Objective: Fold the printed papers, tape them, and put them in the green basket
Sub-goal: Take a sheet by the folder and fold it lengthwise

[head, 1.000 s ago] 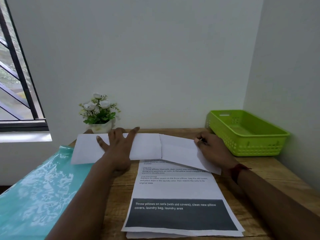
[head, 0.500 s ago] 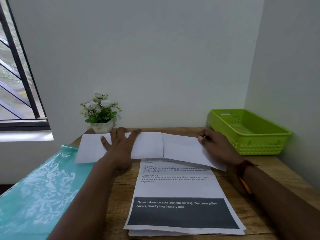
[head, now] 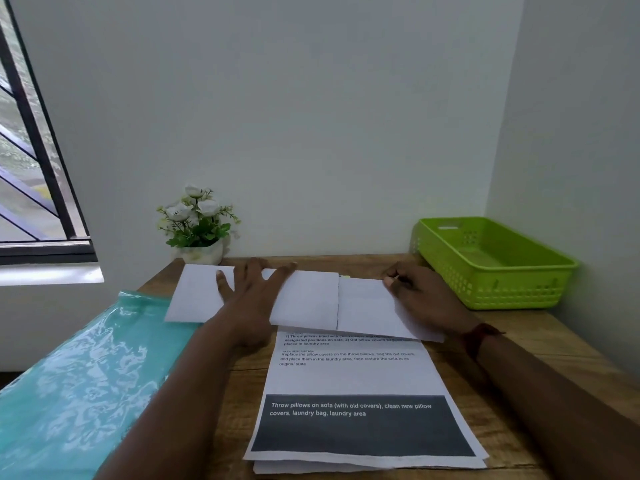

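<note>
Left hand [head: 249, 299] flat, fingers spread, on the folded paper [head: 308, 299]; right hand [head: 420, 296] curled at its right flap's [head: 367, 306] far corner, pinching or pressing, cannot tell.
The flap, askew before, now sits squarer. One folded paper overlaps one stack [head: 360, 379], two sheets showing; one basket [head: 498, 292] right, apart.

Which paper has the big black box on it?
The unfolded printed sheet nearest you, on top of the stack; the folded paper beyond it shows only white.

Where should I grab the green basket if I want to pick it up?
Probably grip the green basket by the top rim of its left long side, coming from the left. It sits in the corner, so the walls crowd its back and right sides.
</note>
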The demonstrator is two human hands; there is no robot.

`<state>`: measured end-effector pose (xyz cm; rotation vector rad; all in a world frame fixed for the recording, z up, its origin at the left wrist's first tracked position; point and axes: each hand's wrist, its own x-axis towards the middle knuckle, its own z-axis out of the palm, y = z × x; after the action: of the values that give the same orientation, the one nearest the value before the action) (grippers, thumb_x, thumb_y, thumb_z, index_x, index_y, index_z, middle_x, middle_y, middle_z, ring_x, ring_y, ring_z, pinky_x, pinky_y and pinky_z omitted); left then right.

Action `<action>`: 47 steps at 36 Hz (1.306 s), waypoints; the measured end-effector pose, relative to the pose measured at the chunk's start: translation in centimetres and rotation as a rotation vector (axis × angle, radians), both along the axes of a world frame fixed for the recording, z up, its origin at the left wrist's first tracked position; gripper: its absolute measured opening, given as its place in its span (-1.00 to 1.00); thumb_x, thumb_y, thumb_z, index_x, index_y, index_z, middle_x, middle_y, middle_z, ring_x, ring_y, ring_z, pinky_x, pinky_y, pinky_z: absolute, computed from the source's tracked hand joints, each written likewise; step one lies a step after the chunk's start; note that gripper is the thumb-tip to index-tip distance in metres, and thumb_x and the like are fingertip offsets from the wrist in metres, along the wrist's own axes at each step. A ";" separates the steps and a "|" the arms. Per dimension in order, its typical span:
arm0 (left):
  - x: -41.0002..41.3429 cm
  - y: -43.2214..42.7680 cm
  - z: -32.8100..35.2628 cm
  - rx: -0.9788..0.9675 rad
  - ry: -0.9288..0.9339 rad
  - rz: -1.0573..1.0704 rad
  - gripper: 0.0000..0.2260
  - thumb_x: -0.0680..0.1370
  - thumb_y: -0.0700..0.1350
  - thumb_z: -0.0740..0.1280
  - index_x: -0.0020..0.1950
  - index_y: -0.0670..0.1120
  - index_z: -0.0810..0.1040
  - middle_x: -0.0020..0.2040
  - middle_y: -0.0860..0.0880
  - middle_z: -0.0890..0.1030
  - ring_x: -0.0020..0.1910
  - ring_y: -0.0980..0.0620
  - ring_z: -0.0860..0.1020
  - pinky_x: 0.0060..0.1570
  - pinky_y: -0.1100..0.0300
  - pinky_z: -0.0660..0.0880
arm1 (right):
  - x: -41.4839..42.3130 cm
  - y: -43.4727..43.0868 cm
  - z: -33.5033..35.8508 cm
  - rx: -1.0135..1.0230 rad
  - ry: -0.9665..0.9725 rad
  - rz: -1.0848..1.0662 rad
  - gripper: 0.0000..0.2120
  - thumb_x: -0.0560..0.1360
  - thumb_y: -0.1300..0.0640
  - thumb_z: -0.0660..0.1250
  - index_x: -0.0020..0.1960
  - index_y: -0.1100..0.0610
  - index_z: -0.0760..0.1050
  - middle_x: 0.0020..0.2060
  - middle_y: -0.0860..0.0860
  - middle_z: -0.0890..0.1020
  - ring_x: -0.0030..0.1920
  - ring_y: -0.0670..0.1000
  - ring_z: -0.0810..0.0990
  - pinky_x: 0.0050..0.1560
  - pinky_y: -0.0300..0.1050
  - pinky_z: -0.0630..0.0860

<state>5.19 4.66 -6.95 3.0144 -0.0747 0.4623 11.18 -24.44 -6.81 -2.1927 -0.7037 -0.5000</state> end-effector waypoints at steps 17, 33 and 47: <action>0.3 0.3 -0.9 -0.106 -0.114 0.035 -0.06 0.38 0.08 0.47 0.54 0.25 -0.12 0.43 -0.06 0.00 0.47 -0.15 -0.16 0.38 -0.40 -0.29 | -0.3 0.3 -0.6 0.173 0.036 -0.148 -0.47 0.49 0.10 0.43 0.43 0.07 0.39 0.36 0.05 0.42 0.38 0.02 0.37 0.33 -0.18 0.25; 0.4 0.7 -1.3 -0.076 -0.268 0.101 -0.04 0.37 0.01 0.49 0.56 0.18 -0.10 0.43 -0.07 0.06 0.47 -0.16 -0.08 0.37 -0.43 -0.27 | 0.0 1.0 -0.5 0.632 0.309 0.064 -0.15 0.45 0.25 0.46 0.53 -0.07 0.02 0.53 0.10 0.17 0.46 -0.07 0.25 0.39 -0.08 0.27; 0.9 0.9 -1.6 -0.088 -0.325 0.126 -0.04 0.33 -0.02 0.50 0.54 0.18 -0.05 0.39 -0.06 0.10 0.45 -0.16 -0.03 0.36 -0.46 -0.20 | 0.8 1.1 -1.0 0.647 0.296 0.090 -0.26 0.39 0.37 0.42 0.37 -0.10 0.14 0.25 0.10 0.52 0.27 0.00 0.54 0.27 0.01 0.47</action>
<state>6.05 5.58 -8.53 2.8399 0.1111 0.9371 11.96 -23.38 -7.81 -1.5728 -0.4021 -0.2912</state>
